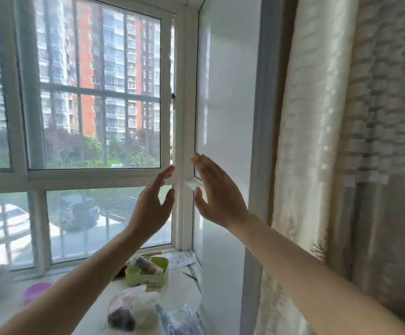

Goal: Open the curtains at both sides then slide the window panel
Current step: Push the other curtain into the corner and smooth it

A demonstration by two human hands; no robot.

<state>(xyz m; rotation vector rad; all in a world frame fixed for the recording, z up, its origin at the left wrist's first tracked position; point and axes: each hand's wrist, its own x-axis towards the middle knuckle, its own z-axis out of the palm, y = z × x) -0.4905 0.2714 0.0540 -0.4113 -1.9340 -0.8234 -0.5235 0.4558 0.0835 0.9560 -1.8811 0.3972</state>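
A white-framed sliding window panel (167, 93) stands ahead, its right stile close to the white corner post (184, 146) of the bay. A cream and grey patterned curtain (341, 141) hangs gathered at the right side. Both of my arms reach toward the corner post. My left hand (152, 205) is open, palm turned right, fingertips near the panel's lower right corner. My right hand (217, 193) is open too, palm turned left, just right of the post in front of the frosted side pane (228, 93). Neither hand holds anything. No left curtain is in view.
The white sill (184, 291) below carries a green box (148, 272) with packets, a pink lid (37, 290), plastic bags (133, 308) and papers (179, 258). Outside are metal security bars, parked cars and tall red and white buildings.
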